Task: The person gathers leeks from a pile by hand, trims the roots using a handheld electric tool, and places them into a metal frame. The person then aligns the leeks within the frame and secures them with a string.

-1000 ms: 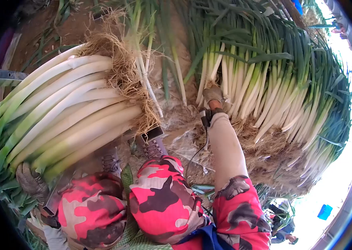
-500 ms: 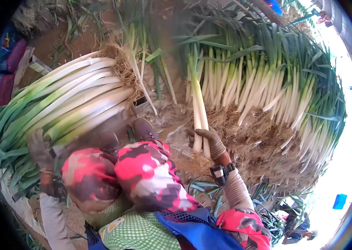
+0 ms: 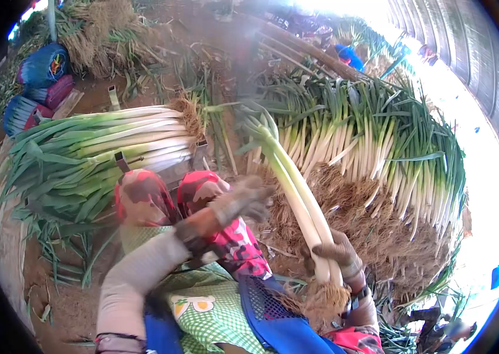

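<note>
My right hand [image 3: 341, 253], in a dirty glove, is closed around the white lower ends of two long leeks [image 3: 299, 197]. Their brown roots [image 3: 326, 298] hang below the fist, and the green tops lean up and to the left. My left hand [image 3: 242, 200], also gloved, is raised over my knee with its fingers stretched toward these leeks, apart from them and slightly blurred. Left of my knees, a stack of leeks [image 3: 125, 133] lies sideways on a metal frame [image 3: 175, 172], roots pointing right.
A broad row of leeks [image 3: 373, 141] lies on the soil at right, their roots [image 3: 373, 224] toward me. Colourful bundles [image 3: 43, 71] sit at far left. Root-covered plants [image 3: 102, 35] are heaped behind. Leaf scraps lie at lower right, beside a pale plastic sheet.
My left hand has left the leek stack and swung right across my lap. My right hand has drawn the held leeks closer to my body, and their roots now show. The view has shifted upward.
</note>
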The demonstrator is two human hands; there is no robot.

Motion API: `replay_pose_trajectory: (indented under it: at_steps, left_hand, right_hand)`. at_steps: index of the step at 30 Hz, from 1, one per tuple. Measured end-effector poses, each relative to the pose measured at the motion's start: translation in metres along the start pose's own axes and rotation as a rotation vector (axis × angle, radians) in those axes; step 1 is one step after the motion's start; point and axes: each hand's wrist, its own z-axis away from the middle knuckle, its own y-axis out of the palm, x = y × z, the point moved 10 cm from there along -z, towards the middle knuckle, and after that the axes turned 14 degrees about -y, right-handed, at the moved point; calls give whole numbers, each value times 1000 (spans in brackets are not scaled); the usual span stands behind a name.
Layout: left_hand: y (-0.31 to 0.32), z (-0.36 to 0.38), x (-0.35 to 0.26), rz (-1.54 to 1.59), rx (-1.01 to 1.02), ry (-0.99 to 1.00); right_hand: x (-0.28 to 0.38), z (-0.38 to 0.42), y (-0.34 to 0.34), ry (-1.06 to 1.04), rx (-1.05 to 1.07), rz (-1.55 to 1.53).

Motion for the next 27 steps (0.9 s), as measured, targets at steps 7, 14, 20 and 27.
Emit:
replay_pose_trajectory:
  at_steps: [7,14,20,27]
  left_hand:
    - [-3,-37,-40,726,262,453]
    - [-13,66,-111,388,3,894]
    - [-38,174,-148,468,210,988]
    - [-87,251,-122,444,31,1223]
  right_hand:
    - [3,83,3,-18,40,161]
    - [35,52,25,-605,51,1043]
    - [38,21,56,-753,157,1118]
    - [17,-24,105,-838,403,1137]
